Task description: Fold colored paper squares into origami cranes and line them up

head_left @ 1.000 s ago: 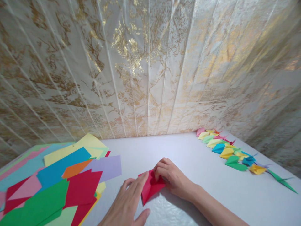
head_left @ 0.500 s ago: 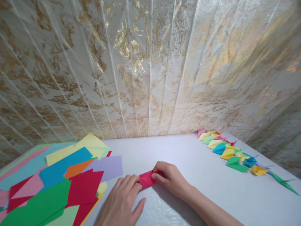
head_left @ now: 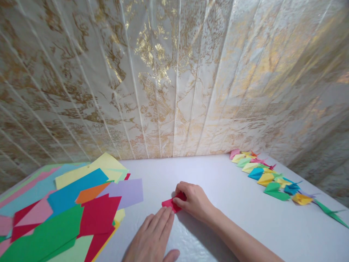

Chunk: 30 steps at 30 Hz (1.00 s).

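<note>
A small folded piece of red paper (head_left: 167,202) lies on the white table, partly covered by both hands. My right hand (head_left: 194,201) pinches its right end between thumb and curled fingers. My left hand (head_left: 154,233) reaches in from below, fingers stretched and side by side, the fingertips touching the paper's lower edge. The left thumb stands apart from those fingers, and nothing is gripped in that hand. How the paper is folded beneath the right fingers is hidden.
Loose coloured paper sheets (head_left: 100,214) overlap across the left of the table (head_left: 201,169). Rows of folded paper cranes (head_left: 275,191) line the right side. A white and gold patterned curtain (head_left: 163,91) hangs behind the table's back edge.
My left hand has moved right, its fingers straightening from a curled hold to lie against the paper. Less of the red paper shows now. My right hand keeps its pinch.
</note>
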Available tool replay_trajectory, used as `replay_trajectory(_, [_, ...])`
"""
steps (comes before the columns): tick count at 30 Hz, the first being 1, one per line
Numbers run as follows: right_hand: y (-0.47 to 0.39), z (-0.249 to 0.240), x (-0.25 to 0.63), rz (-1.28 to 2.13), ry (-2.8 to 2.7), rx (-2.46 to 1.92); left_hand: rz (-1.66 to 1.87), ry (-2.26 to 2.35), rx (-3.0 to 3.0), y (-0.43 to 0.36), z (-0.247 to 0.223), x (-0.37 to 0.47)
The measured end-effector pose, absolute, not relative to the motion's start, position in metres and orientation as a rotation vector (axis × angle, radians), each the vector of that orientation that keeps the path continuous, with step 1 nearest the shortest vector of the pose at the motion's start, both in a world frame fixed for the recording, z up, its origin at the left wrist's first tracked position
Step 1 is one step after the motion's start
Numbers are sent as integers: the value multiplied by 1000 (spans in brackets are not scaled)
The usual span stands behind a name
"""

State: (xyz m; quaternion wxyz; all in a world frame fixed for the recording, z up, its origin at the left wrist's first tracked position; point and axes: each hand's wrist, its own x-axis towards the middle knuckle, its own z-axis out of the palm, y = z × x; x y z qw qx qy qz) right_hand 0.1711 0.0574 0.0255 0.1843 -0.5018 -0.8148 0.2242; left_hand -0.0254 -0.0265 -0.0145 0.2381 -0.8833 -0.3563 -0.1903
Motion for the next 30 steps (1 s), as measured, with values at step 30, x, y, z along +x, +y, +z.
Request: replay_trajectory(30, [43,23,171,684,-2250,-1316,-348,-1034,-2532,-23,5,-23])
